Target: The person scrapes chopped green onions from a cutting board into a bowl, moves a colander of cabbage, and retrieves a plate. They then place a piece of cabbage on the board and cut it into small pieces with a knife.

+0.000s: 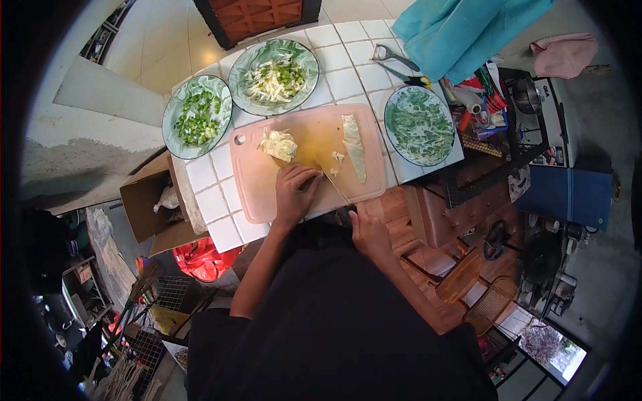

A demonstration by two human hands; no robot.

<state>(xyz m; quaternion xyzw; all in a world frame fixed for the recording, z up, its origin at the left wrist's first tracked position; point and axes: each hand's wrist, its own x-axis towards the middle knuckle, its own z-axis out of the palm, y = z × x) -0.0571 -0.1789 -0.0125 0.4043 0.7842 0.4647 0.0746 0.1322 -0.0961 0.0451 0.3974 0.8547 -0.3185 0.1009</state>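
A pink cutting board (251, 190) lies on the white tiled counter. My right hand (369, 232), at the board's near edge, is closed around the handle of a knife (336, 188), whose thin blade points up and left over the board. Close to the blade tip, my left hand (298, 192) rests on the board with its fingers curled together; whatever is under them is hidden. Beyond that hand sits a clump of pale cut cabbage (278, 145). A long pale-green cabbage piece (354, 148) lies on the right side, with small cabbage bits (337, 158) beside it.
Behind the board stand a plate (167, 127) of chopped greens and a plate (239, 67) of shredded cabbage with greens. A green-and-white patterned plate (419, 127) is at right. Scissors (408, 77), a peeler (394, 57) and a teal cloth (461, 33) lie at the back right.
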